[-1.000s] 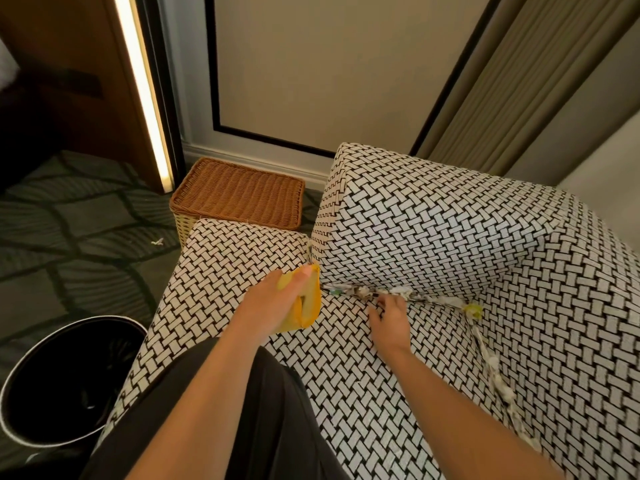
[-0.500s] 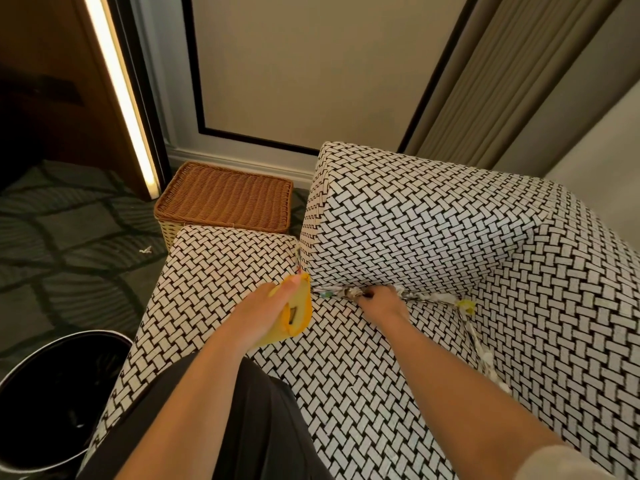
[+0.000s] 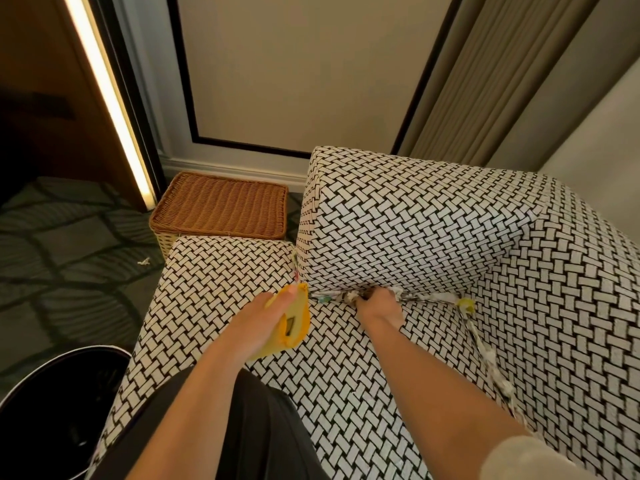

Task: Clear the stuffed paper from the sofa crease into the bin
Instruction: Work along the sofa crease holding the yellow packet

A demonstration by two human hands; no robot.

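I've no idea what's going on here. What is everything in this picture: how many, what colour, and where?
sofa: one, black-and-white weave pattern, centre and right
stuffed paper: many bits, mostly white, along the back crease and the right side crease
yellow item: one, yellow with dark patch, above the seat
bin: one, black, pale rim, floor lower left
wicker basket: one, brown, floor behind the seat end
paper scrap: one, white, on the carpet
carpet: one, dark green patterned, left
light strip: one, warm white, upper left
curtain: one, beige, upper right
left hand: one, holds the yellow item
right hand: one, fingers at the back crease among the paper; whether it holds any is hidden
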